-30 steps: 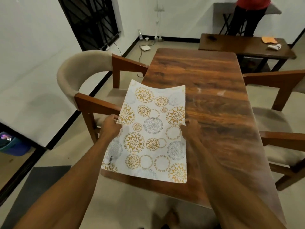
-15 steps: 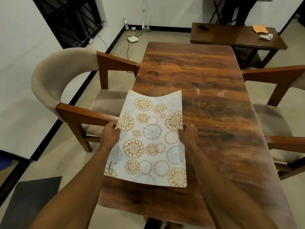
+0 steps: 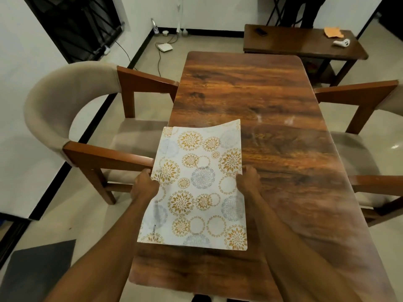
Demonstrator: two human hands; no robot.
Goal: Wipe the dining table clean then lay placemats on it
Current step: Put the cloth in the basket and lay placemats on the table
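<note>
A white placemat (image 3: 198,188) printed with gold and grey floral circles hangs over the near left part of the dark wooden dining table (image 3: 272,101). My left hand (image 3: 144,184) grips its left edge and my right hand (image 3: 248,182) grips its right edge, about halfway along. The mat's far edge curls upward; its left side overhangs the table's left edge. Faint pale smears show on the tabletop past the mat.
A beige cushioned armchair (image 3: 72,101) stands at the table's left, another chair (image 3: 370,110) at its right. Beyond is a wooden side table (image 3: 305,44) with an orange cloth (image 3: 332,31) and a white object (image 3: 341,42). A dark floor mat (image 3: 37,267) lies near left.
The view has dropped and drawn closer to the table. The placemat, held in both hands, has come slightly lower and nearer over the tabletop.
</note>
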